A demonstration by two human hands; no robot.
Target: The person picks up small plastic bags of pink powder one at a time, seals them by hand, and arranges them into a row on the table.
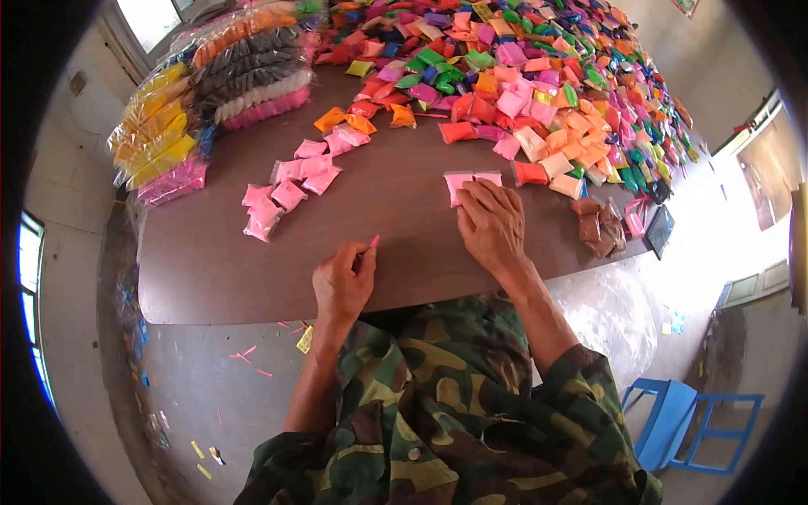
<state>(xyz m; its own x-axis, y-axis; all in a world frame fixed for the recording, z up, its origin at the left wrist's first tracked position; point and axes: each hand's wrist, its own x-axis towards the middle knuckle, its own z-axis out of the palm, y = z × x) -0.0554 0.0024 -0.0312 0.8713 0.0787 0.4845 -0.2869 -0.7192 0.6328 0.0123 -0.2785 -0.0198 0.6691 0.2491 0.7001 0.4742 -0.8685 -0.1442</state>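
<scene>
My left hand (343,282) is closed above the front part of the brown table (404,194), with a small pink strip (374,241) pinched between thumb and finger. Further right, my right hand (492,223) rests its fingers on the near right part of some pink packets (456,187), partly covering them. Whether those fingers grip or only press is hidden. Several loose pink packets (289,195) lie in a slanting row left of my hands, with orange packets (330,119) at its far end.
A large heap of colourful packets (539,101) covers the table's back and right. Bagged stacks (252,76) stand at the back left. Brown packets (599,227) and a dark box (661,230) sit near the right edge. A blue stool (665,425) stands on the floor.
</scene>
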